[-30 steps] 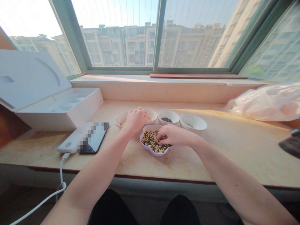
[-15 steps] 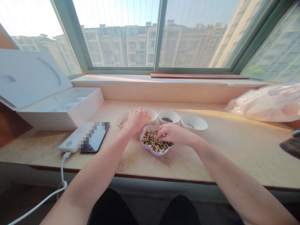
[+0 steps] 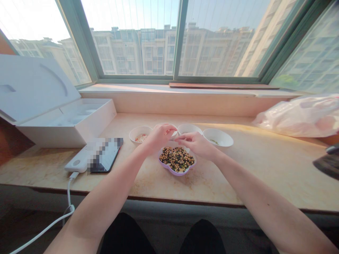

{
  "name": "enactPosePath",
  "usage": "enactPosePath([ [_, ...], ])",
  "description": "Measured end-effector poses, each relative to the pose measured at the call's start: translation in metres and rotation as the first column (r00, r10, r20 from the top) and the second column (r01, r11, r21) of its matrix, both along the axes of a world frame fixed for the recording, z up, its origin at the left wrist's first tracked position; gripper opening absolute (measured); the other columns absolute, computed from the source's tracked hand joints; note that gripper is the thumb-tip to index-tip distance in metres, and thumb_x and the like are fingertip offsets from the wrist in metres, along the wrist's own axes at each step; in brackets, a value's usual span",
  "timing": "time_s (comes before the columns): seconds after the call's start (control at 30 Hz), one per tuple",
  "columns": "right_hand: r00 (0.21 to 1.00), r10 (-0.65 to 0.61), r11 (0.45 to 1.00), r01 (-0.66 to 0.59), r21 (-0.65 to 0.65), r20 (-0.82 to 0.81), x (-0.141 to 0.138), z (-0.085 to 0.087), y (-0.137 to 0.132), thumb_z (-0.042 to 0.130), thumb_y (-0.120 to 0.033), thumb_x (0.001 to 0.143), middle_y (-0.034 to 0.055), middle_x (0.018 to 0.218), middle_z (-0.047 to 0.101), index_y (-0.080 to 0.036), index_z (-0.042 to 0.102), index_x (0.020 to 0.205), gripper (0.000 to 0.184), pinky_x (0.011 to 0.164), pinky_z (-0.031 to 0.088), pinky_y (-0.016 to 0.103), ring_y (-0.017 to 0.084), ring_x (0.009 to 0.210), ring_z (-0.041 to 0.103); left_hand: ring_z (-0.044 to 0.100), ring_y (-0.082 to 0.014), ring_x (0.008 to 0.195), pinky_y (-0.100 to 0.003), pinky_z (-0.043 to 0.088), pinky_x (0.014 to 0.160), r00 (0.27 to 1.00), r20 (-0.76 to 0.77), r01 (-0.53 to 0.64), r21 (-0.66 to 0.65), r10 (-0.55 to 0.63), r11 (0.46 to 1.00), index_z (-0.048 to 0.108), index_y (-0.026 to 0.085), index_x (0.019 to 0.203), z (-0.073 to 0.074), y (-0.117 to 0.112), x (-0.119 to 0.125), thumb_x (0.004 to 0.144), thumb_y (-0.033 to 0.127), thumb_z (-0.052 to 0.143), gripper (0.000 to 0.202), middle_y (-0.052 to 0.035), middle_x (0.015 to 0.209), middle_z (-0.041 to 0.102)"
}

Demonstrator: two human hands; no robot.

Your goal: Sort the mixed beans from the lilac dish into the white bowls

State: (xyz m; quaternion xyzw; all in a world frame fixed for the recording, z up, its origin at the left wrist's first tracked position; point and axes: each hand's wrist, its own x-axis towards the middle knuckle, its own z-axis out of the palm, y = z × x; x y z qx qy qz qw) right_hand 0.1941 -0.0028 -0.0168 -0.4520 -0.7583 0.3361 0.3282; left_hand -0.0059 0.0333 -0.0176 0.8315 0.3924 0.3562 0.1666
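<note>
A purple scalloped bowl holds a mix of black, yellowish and green beans. Above its far left side, my left hand has its fingers bent together in front of a white bowl that it partly hides. My right hand hovers over the bowl's far rim, thumb and fingertips pinched, covering part of another white bowl. The fingertips of both hands are close together; anything between them is too small to make out. Reddish and pale bits lie in the leftmost white bowl, a few green beans in the rightmost.
An open white box stands at the left. Before it lie a white power bank with a cable and a phone. A plastic bag and a dark object are at the right. A window is behind.
My right hand has risen out of the beans toward the far rim. My left hand has shifted slightly right and nearer, out from over the second white bowl, toward my right fingertips.
</note>
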Motion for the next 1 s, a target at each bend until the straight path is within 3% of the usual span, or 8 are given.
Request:
enactPosePath([
  [0.2,0.951,-0.190,0.972,0.148,-0.180,-0.244,0.004,0.000,0.006,0.076,-0.054,0.078,-0.0012,0.061,0.057,-0.016,0.082,0.091,0.041,0.052,0.030,0.027,0.011,0.056,0.040,0.072,-0.0171,0.089,-0.028,0.056,0.081,0.980,0.123,0.164,-0.058,-0.156,0.985,0.078,0.019,0.103,-0.002,-0.004,0.008,0.099,0.028,0.059,0.021,-0.0054,0.101,0.079],
  [0.43,0.942,-0.192,0.959,0.121,-0.258,-0.274,0.005,-0.002,0.007,0.080,-0.050,0.074,-0.0016,0.060,0.052,-0.017,0.078,0.079,0.034,0.049,0.028,0.026,0.011,0.056,0.037,0.069,-0.0158,0.084,-0.027,0.054,0.080,0.985,0.090,0.147,0.032,-0.150,0.989,0.077,0.020,0.090,-0.001,-0.003,0.007,0.095,0.021,0.065,0.013,-0.0033,0.092,0.076],
  [0.5,0.961,-0.181,0.967,0.135,-0.215,-0.209,0.004,-0.002,0.006,0.073,-0.047,0.081,0.0007,0.063,0.059,-0.017,0.080,0.084,0.031,0.050,0.032,0.027,0.012,0.056,0.042,0.068,-0.0155,0.084,-0.027,0.053,0.079,0.990,0.073,0.119,0.036,-0.121,0.992,0.077,0.020,0.088,0.000,-0.004,0.006,0.095,0.020,0.063,0.016,-0.0032,0.093,0.076],
  [0.6,0.985,-0.173,0.985,0.173,-0.007,0.006,0.002,0.001,0.002,0.064,-0.033,0.087,0.0044,0.076,0.073,-0.019,0.083,0.099,0.026,0.061,0.044,0.030,0.015,0.063,0.056,0.067,-0.0159,0.082,-0.027,0.052,0.078,0.999,0.033,-0.006,0.048,0.004,0.999,0.075,0.019,0.086,0.001,-0.003,0.005,0.095,0.018,0.060,0.017,-0.0040,0.094,0.076],
  [0.7,0.941,-0.106,0.979,0.042,0.200,0.321,0.001,0.005,-0.004,0.060,-0.019,0.085,0.0066,0.090,0.079,-0.020,0.083,0.103,0.029,0.079,0.050,0.034,0.021,0.082,0.068,0.067,-0.0177,0.081,-0.029,0.051,0.079,0.978,-0.044,-0.199,0.083,0.203,0.976,0.073,0.018,0.084,0.001,0.000,0.003,0.094,0.018,0.059,0.017,-0.0054,0.092,0.076],
  [0.8,0.816,0.064,0.950,-0.226,0.215,0.574,0.002,0.009,-0.010,0.063,-0.020,0.085,0.0092,0.110,0.079,-0.021,0.083,0.108,0.030,0.093,0.049,0.041,0.029,0.104,0.068,0.067,-0.0210,0.086,-0.032,0.050,0.082,0.922,-0.150,-0.341,0.122,0.357,0.932,0.074,0.019,0.086,0.003,0.006,-0.002,0.096,0.020,0.054,0.021,-0.0078,0.096,0.076],
  [0.87,0.737,0.142,0.923,-0.339,0.180,0.661,0.003,0.012,-0.014,0.067,-0.032,0.088,0.0115,0.119,0.076,-0.021,0.081,0.111,0.029,0.096,0.048,0.046,0.033,0.111,0.064,0.068,-0.0228,0.088,-0.034,0.049,0.084,0.887,-0.228,-0.377,0.149,0.402,0.914,0.074,0.019,0.088,0.004,0.008,-0.005,0.097,0.020,0.051,0.025,-0.0091,0.098,0.075],
  [1.0,0.661,0.135,0.925,-0.351,0.145,0.738,0.001,0.014,-0.018,0.070,-0.048,0.089,0.0157,0.111,0.076,-0.019,0.080,0.107,0.037,0.089,0.047,0.049,0.035,0.103,0.062,0.069,-0.0246,0.092,-0.036,0.047,0.087,0.831,-0.342,-0.399,0.185,0.440,0.898,0.075,0.018,0.090,0.005,0.010,-0.006,0.098,0.019,0.048,0.029,-0.0109,0.100,0.075],
])
